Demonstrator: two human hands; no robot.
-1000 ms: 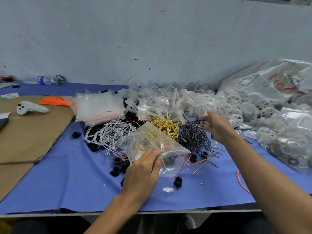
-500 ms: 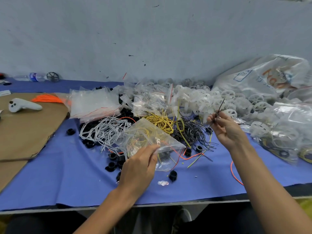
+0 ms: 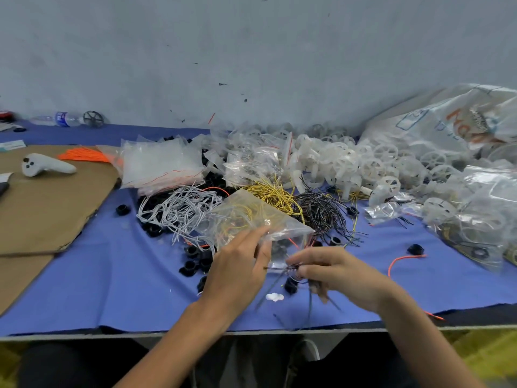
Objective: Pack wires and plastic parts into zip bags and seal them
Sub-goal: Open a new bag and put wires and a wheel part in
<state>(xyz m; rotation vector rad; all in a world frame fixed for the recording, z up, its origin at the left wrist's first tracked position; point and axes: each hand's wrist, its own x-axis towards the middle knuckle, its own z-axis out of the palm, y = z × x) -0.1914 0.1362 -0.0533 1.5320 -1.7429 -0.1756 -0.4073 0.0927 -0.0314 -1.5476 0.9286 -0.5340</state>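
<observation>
My left hand pinches the near edge of a clear zip bag that holds yellow and orange wires and lies tilted over the piles. Close beside it on the right, my right hand grips a thin black wire whose blurred ends hang down toward the table edge. Behind the bag lie a white wire pile, a yellow wire pile and a black wire pile. White plastic wheels are heaped at the back.
A stack of empty zip bags sits behind the white wires. Black plastic rings dot the blue cloth. Cardboard with a white controller lies left. Filled bags and a large sack crowd the right.
My right hand has come from the black wire pile down and left to the bag's mouth, carrying a black wire. My left hand still holds the bag.
</observation>
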